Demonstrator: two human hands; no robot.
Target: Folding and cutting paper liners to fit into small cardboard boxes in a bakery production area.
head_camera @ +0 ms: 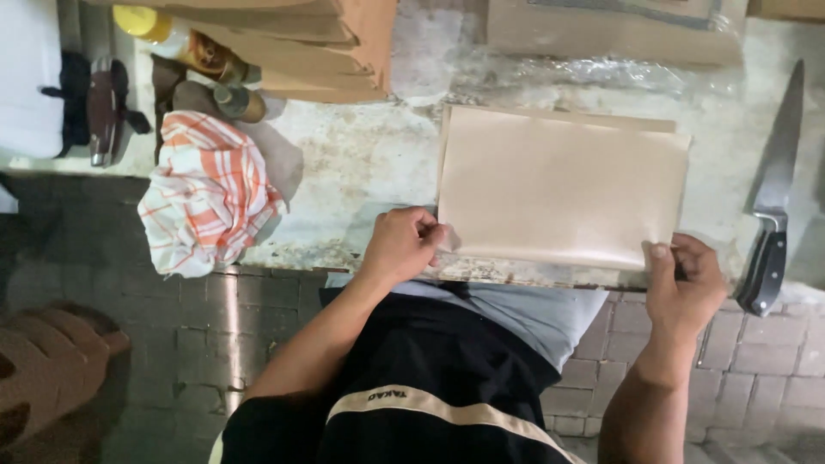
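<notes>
1. The paper sheet (559, 185) lies flat on the worn stone counter (378, 155), right in front of the person. Its long axis runs left to right along the counter's near edge, and both hands meet it at that near edge.
2. Left hand (402, 245) is closed at the sheet's near left corner — fingers curled in, pinching the corner, knuckles up.
3. Right hand (685, 279) is at the near right corner, thumb on top of the sheet, fingers folded under the edge. It grips the paper there. What else may be in the palm I cannot tell.
4. So each hand has 1 corner. Neither is nearer than the other; the sheet spans the gap between them and stretches away from the body toward the back of the counter.
5. Texture: the sheet is pale tan, smooth and slightly glossy, with a second layer's edge peeking out along the far side.
6. The knife (773, 206) lies just right of the sheet, steel blade pointing away, black handle near the right hand but not touching it.
7. Off to the left, well apart — a crumpled orange-and-white checked cloth (206, 193), soft and bunched, draped over the counter's edge.
8. Beyond it, 2 bottles (206, 64) lie on their sides beside stacked cardboard (318, 47).
</notes>
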